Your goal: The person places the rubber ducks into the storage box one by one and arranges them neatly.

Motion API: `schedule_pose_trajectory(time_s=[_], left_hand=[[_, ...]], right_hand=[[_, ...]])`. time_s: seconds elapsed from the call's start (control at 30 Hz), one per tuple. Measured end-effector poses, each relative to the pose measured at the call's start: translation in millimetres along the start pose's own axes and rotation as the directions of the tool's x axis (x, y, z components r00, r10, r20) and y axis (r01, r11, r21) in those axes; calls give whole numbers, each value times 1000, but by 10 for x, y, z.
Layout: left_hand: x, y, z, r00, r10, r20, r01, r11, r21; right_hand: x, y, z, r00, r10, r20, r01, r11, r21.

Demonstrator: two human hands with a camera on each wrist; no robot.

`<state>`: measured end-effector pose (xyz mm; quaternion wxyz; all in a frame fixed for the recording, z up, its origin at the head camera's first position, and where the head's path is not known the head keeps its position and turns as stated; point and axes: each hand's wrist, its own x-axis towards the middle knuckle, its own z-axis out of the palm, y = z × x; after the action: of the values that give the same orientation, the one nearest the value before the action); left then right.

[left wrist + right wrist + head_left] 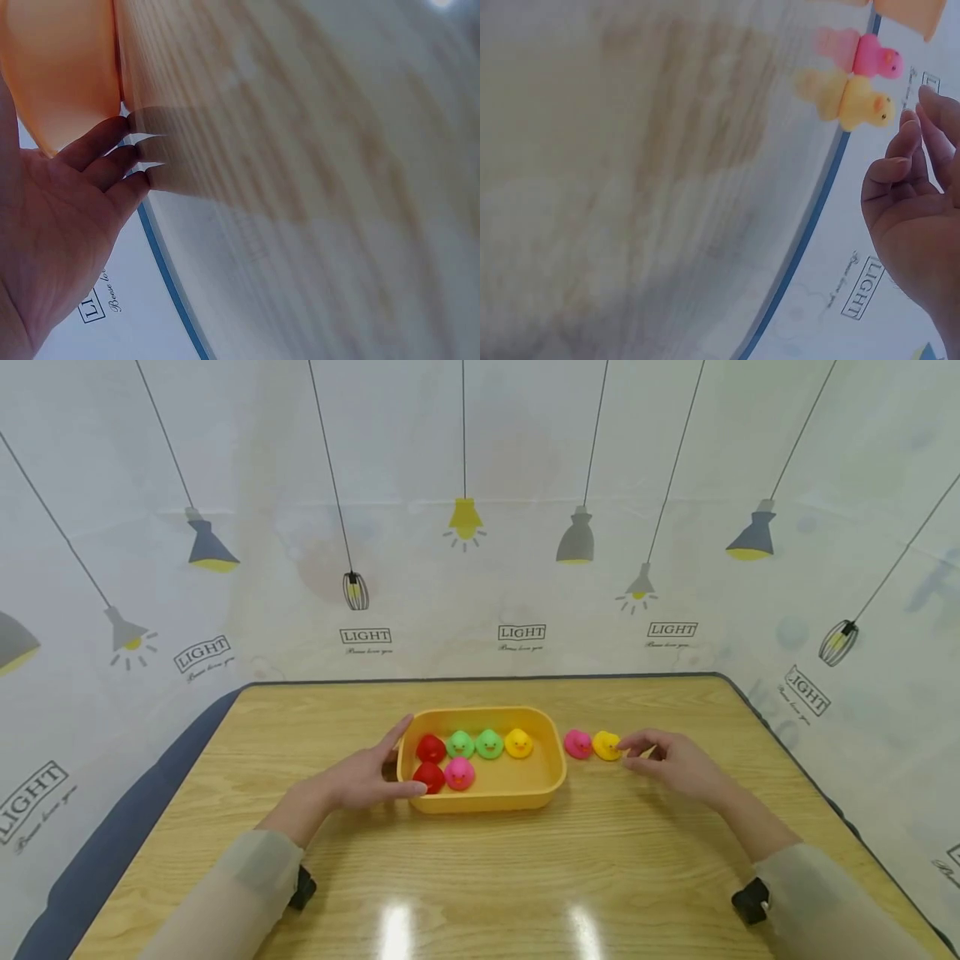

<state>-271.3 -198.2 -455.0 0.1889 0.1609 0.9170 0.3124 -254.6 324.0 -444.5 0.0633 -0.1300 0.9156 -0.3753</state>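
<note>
A yellow plastic tray (480, 802) sits mid-table with two red toys, two green ducks (475, 744), a yellow duck (518, 743) and a pink duck (460, 773) inside. My left hand (367, 774) holds the tray's left end, the thumb across the near corner and the index finger along the far corner. In the left wrist view its other fingers (105, 154) reach the tabletop beside the tray. Right of the tray, a magenta duck (578, 744) and another yellow duck (606, 746) sit side by side. My right hand (675, 764) is beside that yellow duck, fingers loosely bent, with a small gap in the right wrist view.
The wooden table (480, 877) ends at a dark border against a pale wall covering (420, 460) printed with lamps. Dark wrist devices (302, 889) show at both sleeves. The tray's right wall is close to the magenta duck.
</note>
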Motion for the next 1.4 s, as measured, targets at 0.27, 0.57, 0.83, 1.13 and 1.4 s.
schedule_pose_trajectory(time_s=[0.27,0.57,0.83,1.13,1.4], left_hand=[[-12,2,-1,1000,6,5,-6,1000,5],[-14,1,9,1000,10,8,-10,1000,4],[1,-12,6,1000,10,1,-10,1000,11],[-2,-3,-3,1000,15,2,-15,1000,16],[0,3,-5,1000,7,5,-7,1000,5]], right_hand=[[145,141,-72,1000,8,-11,-8,1000,-5],[311,142,-54,997,33,67,-33,999,-1],[399,154,3,995,56,84,-59,998,26],[453,205,43,996,52,66,-55,998,44],[433,187,23,998,53,45,-53,999,8]])
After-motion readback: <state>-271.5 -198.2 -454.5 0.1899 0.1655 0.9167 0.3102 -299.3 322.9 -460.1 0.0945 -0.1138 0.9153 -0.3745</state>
